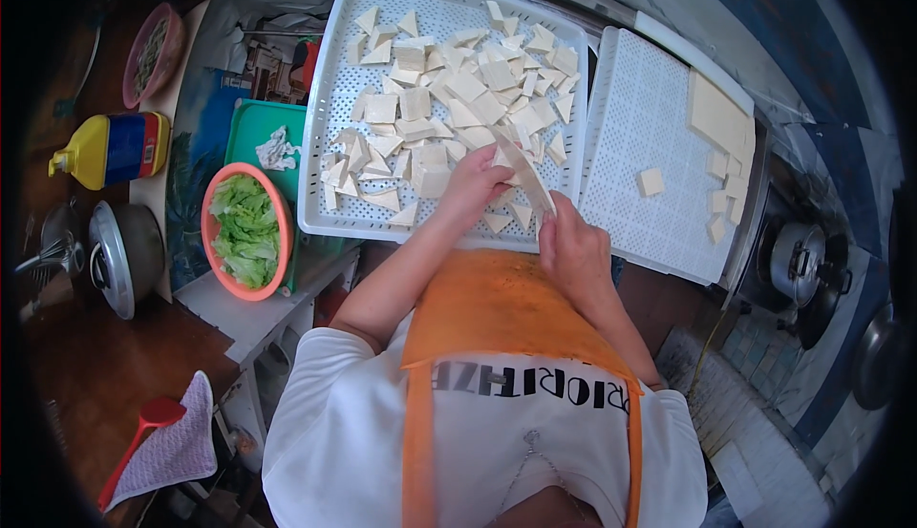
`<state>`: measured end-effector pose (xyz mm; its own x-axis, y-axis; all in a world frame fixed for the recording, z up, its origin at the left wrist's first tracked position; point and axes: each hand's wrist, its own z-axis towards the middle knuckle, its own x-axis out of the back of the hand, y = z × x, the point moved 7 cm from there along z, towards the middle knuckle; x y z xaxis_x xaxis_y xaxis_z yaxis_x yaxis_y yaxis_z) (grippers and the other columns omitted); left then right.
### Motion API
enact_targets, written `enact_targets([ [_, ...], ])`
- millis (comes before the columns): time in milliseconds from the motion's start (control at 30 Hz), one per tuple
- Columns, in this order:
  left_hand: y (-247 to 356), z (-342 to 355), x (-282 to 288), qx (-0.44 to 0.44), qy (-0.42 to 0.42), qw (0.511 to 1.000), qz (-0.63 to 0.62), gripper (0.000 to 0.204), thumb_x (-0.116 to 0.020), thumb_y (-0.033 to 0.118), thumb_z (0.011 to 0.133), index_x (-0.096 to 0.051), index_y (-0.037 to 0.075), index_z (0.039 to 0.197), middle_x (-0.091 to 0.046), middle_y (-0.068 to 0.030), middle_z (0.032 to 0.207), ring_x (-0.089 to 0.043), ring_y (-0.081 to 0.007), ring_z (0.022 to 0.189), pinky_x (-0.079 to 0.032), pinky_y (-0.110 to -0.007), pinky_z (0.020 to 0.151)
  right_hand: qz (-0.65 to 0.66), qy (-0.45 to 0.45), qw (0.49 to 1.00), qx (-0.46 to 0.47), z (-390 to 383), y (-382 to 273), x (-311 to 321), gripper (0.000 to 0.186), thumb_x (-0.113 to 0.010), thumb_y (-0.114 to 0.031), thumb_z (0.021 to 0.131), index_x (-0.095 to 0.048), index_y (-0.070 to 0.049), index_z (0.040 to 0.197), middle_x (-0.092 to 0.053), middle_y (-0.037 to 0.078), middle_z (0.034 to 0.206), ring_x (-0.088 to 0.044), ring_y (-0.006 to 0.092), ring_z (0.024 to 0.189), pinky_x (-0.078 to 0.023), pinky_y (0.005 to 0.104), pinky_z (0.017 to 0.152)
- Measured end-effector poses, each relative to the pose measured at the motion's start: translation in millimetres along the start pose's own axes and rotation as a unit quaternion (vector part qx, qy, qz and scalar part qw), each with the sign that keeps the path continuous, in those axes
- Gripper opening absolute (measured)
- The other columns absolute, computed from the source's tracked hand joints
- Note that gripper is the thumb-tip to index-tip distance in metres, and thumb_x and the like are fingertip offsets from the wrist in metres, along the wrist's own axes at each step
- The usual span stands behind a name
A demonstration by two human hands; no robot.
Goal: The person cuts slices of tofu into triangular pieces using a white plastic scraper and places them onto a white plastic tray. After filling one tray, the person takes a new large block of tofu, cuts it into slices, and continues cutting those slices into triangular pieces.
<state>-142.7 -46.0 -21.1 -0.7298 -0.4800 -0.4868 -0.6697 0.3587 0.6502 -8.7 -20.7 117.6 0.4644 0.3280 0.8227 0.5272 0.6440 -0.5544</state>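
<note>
In my right hand (576, 246) is a knife (524, 171), its broad blade slanting up and to the left over the tofu. My left hand (473, 182) is closed, fingers bent around a pale piece of tofu (502, 161) right beside the blade; the fingers partly cover it. Below both hands lies a white perforated tray (320, 146) with a heap of cut tofu pieces (415, 103), many of them triangles, some square slabs. A second white perforated tray (626, 98) adjoins it on the right, with a large tofu block (719, 117) and several smaller pieces along its right side.
Left of the trays, an orange bowl of lettuce (250, 227) stands on a green tray (258, 127) with a crumpled white cloth (278, 150). Farther left are a yellow-and-blue bottle (110, 151) and a lidded pot (124, 256). Another pot (797, 261) stands at far right.
</note>
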Motion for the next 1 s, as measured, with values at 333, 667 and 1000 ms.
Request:
enact_targets([
  [333,-20.2,6.8,-13.1,0.008,-0.014,0.999,-0.034,0.039,-0.051,-0.004,0.087,-0.054,0.003,0.126,-0.065,-0.0052,0.108,-0.063,-0.0129,0.094,-0.051,-0.024,0.081,-0.041,-0.040,0.998,-0.004,-11.4,16.2,-22.6,0.030,-0.058,-0.004,0.086,-0.051,-0.001,0.114,-0.064,0.021,0.086,-0.061,0.0370,0.057,-0.049,0.0443,0.050],
  [667,38.0,-3.6,-26.3,-0.167,0.018,0.765,0.622,0.032,-0.057,0.004,0.085,-0.064,0.008,0.116,-0.065,-0.0091,0.112,-0.061,-0.0244,0.100,-0.049,-0.033,0.082,0.106,-0.011,0.987,-0.122,-22.3,74.5,5.6,0.021,-0.057,-0.007,0.087,-0.053,0.000,0.106,-0.062,0.024,0.070,-0.062,0.0416,0.064,-0.049,0.0472,0.056],
  [1000,49.3,28.9,-48.9,-0.367,-0.050,0.550,0.749,0.015,-0.062,0.003,0.072,-0.064,0.006,0.086,-0.060,-0.0101,0.096,-0.054,-0.0304,0.097,-0.044,-0.041,0.090,0.070,0.127,0.978,-0.149,-6.7,74.2,33.5,0.019,-0.056,-0.006,0.089,-0.054,0.001,0.107,-0.061,0.023,0.068,-0.062,0.0376,0.057,-0.048,0.0407,0.050],
])
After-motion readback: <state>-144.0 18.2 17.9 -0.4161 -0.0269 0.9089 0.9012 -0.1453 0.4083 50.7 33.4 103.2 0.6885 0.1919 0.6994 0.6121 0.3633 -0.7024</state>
